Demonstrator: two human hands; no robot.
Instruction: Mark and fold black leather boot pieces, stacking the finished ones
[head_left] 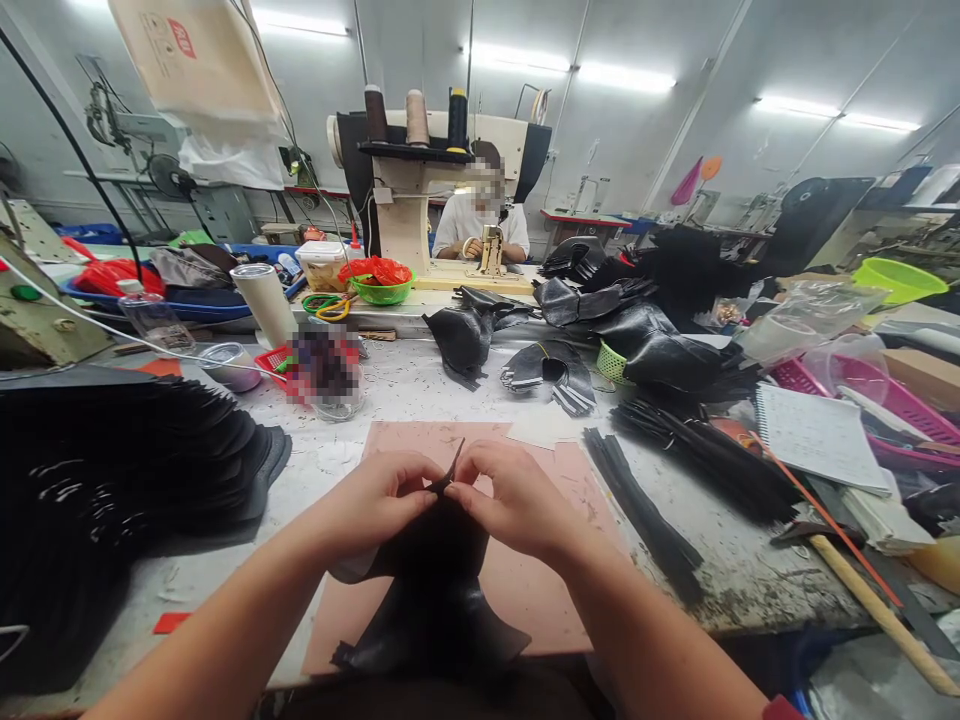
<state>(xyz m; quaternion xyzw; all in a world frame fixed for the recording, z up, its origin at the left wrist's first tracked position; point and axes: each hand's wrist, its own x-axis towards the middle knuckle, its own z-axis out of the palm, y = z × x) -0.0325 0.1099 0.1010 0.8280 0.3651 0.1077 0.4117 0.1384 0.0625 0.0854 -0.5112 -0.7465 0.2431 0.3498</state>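
A black leather piece [442, 590] hangs from both my hands over a pink mat [555, 600] on the white table. My left hand [386, 495] pinches its upper edge between thumb and fingers. Right beside it, my right hand [514, 500] pinches the same edge, and the thumbs almost meet. A thin dark tip sticks up between the hands. The piece's lower part flares out near the mat's front edge. To the right of the mat lie flat black strips [641, 510].
At left, a big stack of black leather pieces [150, 470]. Ahead, joined black pieces [551, 375] and a sewing machine [405, 200], with a person in a white top [480, 225] behind it. At right, a hammer [877, 600], a notebook [821, 435] and a pink basket [907, 400].
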